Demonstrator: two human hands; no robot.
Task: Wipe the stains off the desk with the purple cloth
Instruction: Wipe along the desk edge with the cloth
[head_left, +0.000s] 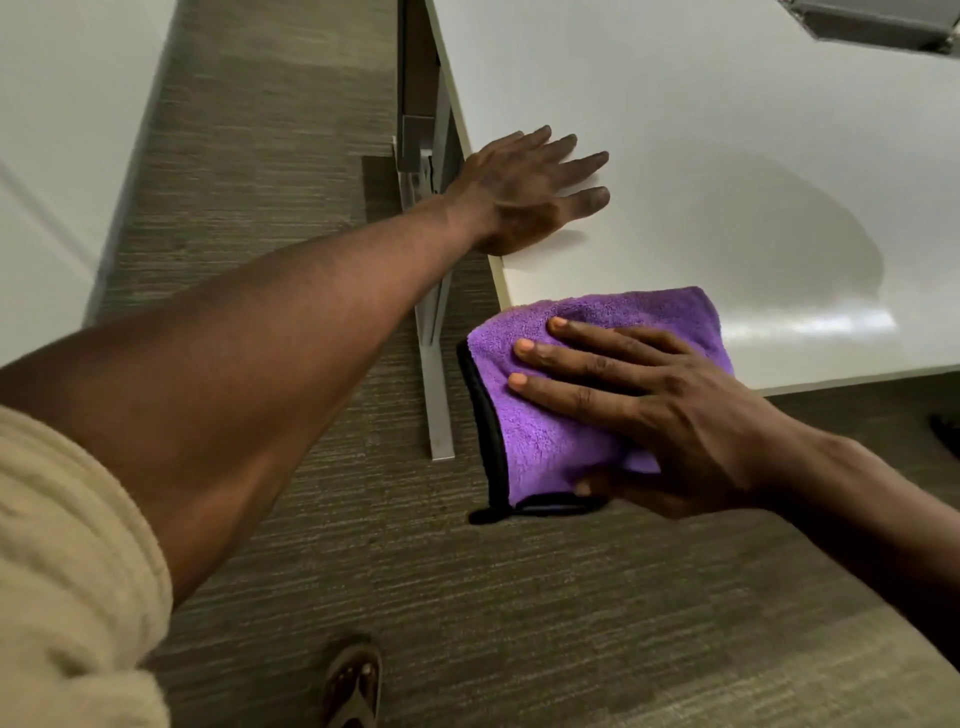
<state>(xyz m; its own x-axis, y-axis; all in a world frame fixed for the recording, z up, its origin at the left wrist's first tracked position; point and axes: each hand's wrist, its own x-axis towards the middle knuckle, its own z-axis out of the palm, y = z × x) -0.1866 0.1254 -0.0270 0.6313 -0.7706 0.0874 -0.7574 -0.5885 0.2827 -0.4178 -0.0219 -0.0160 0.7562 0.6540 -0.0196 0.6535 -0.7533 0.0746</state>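
A folded purple cloth (540, 436) with a black hem lies over the near left corner of the white desk (727, 156), much of it hanging past the edge above the floor. My right hand (639, 410) lies on top of the cloth with straight fingers pointing left, and the thumb tucks under its lower edge. My left hand (524, 192) rests flat on the desk's left edge, fingers spread and straight, a short way beyond the cloth. A curved wet streak shows on the desk to the right of the cloth. No distinct stain is visible.
A grey metal desk leg (436, 332) stands under the left edge. Striped brown carpet (291, 156) covers the floor. Another white surface (62, 130) is at the far left. A grey cable opening (878, 23) sits in the desk's far right. My sandalled foot (353, 680) is below.
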